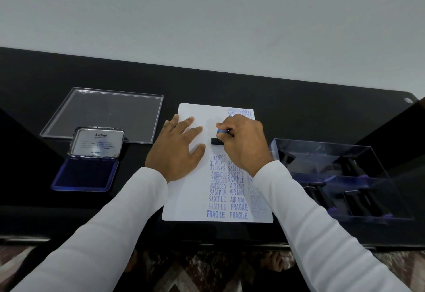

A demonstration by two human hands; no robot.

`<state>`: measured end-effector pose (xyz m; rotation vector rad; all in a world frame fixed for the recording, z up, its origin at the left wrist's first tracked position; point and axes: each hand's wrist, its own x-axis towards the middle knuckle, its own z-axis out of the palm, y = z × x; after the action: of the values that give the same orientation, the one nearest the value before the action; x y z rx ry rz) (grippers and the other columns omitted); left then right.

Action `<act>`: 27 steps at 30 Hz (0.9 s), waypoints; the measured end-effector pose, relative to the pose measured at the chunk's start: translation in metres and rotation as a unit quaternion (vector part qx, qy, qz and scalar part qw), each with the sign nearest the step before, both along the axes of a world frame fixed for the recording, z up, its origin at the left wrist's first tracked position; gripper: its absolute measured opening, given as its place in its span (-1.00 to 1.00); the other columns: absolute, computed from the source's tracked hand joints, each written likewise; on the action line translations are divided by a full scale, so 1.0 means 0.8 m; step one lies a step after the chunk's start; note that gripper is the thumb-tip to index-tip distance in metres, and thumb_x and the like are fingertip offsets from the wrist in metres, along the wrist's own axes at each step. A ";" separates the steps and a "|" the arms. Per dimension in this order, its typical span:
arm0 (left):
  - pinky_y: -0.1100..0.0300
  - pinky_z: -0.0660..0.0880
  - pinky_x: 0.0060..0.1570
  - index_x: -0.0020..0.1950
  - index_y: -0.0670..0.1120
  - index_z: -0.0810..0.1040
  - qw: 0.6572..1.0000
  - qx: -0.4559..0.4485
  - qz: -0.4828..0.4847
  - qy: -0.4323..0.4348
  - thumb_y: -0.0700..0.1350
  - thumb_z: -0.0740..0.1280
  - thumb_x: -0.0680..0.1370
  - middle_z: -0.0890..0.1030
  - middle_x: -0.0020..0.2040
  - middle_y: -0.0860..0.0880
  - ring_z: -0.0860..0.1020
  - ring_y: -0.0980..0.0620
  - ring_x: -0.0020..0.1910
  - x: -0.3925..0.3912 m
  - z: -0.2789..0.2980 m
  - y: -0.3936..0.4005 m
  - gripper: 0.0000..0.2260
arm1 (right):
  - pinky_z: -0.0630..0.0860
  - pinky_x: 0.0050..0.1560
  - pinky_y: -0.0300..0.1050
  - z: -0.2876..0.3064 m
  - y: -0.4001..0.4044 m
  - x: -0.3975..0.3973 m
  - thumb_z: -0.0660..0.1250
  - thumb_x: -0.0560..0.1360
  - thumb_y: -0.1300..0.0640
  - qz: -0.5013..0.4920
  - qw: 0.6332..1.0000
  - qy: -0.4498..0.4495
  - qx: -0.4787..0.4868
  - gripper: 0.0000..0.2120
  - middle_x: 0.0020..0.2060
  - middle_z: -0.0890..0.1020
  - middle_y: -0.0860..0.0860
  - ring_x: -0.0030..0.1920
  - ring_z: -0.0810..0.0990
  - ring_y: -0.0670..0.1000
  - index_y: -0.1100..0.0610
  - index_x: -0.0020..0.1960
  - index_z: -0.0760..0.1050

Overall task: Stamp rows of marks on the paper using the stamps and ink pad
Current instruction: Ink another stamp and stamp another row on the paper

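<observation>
A white sheet of paper (186,202) lies on the black table, with columns of blue stamped words such as SAMPLE, AMENDED, AIR MAIL and FRAGILE down its right half. My right hand (245,145) grips a black stamp (216,141) with a blue top, its base down on the paper above the left column of marks. My left hand (178,151) rests flat on the paper's left part, fingers spread. The open blue ink pad (86,173) with its raised lid sits at the left.
A clear plastic lid (108,112) lies behind the ink pad at the far left. A clear box (340,181) holding several black stamps stands to the right of the paper. The table's front edge runs just below the paper.
</observation>
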<state>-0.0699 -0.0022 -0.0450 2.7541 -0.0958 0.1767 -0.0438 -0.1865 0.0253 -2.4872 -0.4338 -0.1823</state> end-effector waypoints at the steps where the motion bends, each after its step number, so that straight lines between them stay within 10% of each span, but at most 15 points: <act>1: -0.02 -0.11 0.52 0.52 0.13 0.37 1.000 0.001 0.000 0.000 0.35 0.04 0.55 0.22 0.61 0.05 0.05 -0.11 0.62 0.000 0.000 0.000 -0.40 | 0.47 0.02 -0.31 0.000 0.000 0.000 0.43 0.52 0.22 0.000 1.000 -0.001 0.001 -0.89 -0.05 0.68 0.04 -0.08 0.62 -0.02 0.18 0.03 0.68; 27: -0.02 -0.11 0.52 0.52 0.14 0.37 1.000 0.003 -0.002 -0.002 0.34 0.05 0.56 0.22 0.61 0.05 0.05 -0.10 0.62 0.000 0.000 0.000 -0.41 | 0.42 -0.01 -0.39 -0.001 0.003 0.011 0.41 0.52 0.25 -0.009 1.000 0.015 0.015 -0.90 -0.03 0.69 0.04 -0.13 0.57 -0.09 0.19 0.01 0.67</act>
<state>-0.0699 -0.0025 -0.0453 2.7593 -0.1021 0.1819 -0.0346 -0.1840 0.0248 -2.4610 -0.3934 -0.1578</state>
